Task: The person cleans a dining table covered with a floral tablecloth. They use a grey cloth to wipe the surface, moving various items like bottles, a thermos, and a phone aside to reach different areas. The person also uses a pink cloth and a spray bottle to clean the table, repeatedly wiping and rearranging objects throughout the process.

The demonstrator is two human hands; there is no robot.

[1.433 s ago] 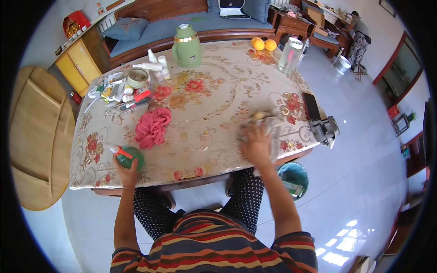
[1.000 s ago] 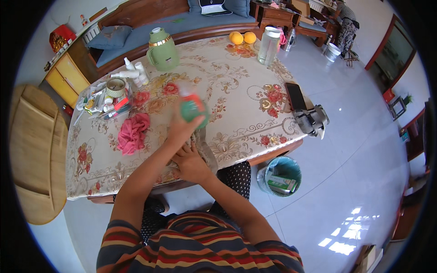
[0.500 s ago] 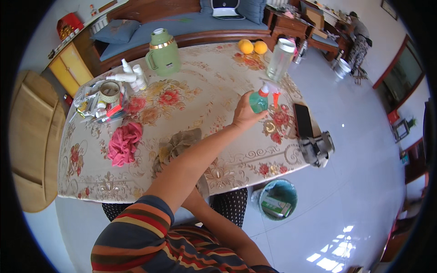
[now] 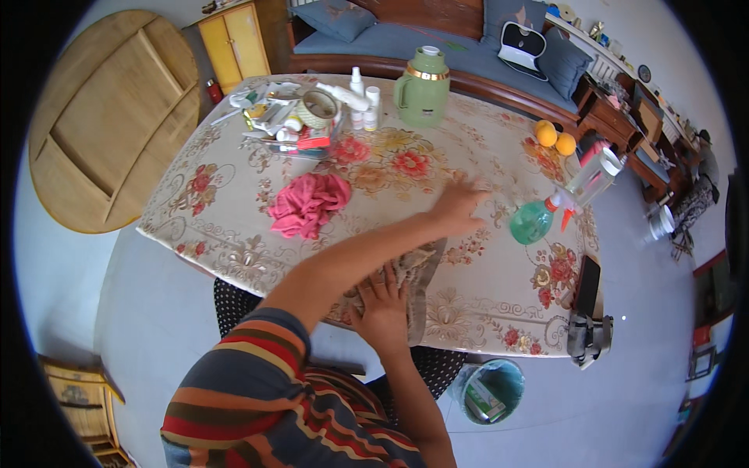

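My left arm reaches across the table, its hand (image 4: 459, 206) above the cloth's far end with nothing in it, fingers apart and slightly blurred. To its right, apart from it, a green spray bottle (image 4: 532, 223) with a red-and-white spray head stands on the flowered tablecloth (image 4: 468, 312). Near the table's front edge my right hand (image 4: 382, 306) lies flat, fingers spread, on a grey-brown cloth (image 4: 425, 282). My left forearm hides part of that cloth. A crumpled pink cloth (image 4: 310, 204) rests left of my left forearm.
A tray of small items (image 4: 292, 125), white bottles (image 4: 371, 109) and a green thermos (image 4: 425, 87) stand along the far side. Oranges (image 4: 545, 132), a clear jar (image 4: 594, 175) and a phone (image 4: 587, 285) are at right. A lined bin (image 4: 488, 390) stands below the front edge.
My left hand has let go of the spray bottle and moved back leftward, leaving the bottle on the table. My right hand, hidden before, now shows on the grey-brown cloth. The view has turned left.
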